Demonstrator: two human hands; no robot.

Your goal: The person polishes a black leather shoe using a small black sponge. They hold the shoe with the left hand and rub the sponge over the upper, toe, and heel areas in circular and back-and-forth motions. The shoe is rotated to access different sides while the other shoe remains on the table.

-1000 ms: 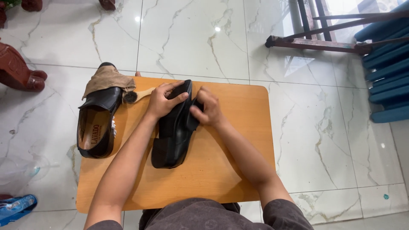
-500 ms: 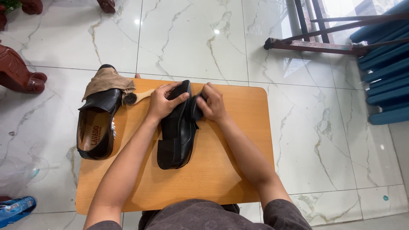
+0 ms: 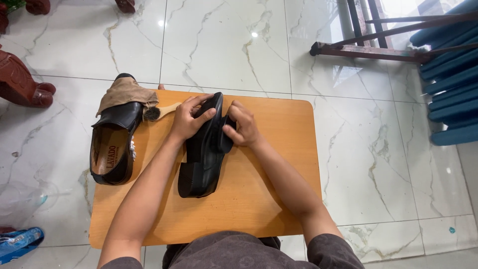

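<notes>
- Two bare hands grip one black leather dress shoe (image 3: 204, 154), which lies on its side near the middle of the orange-brown wooden table (image 3: 269, 199), its heel toward the person and its toe pointing away.
- Left hand (image 3: 188, 119) wraps the toe end, fingers curled over the upper edge of the shoe and grasping it.
- Right hand (image 3: 242, 125) pinches a black flap at the shoe's opening, fingers clenched on it just beside the left hand.
- Second black leather shoe (image 3: 113, 147) stands upright at the table's left edge, its tan insole showing, well apart from the held shoe.
- Tan cloth (image 3: 124, 93) drapes over that shoe's toe.
- Small wooden-handled brush (image 3: 158, 112) lies between the second shoe and the left hand, bristles against the shoe.
- White marbled floor tiles (image 3: 378, 149) surround the table.
</notes>
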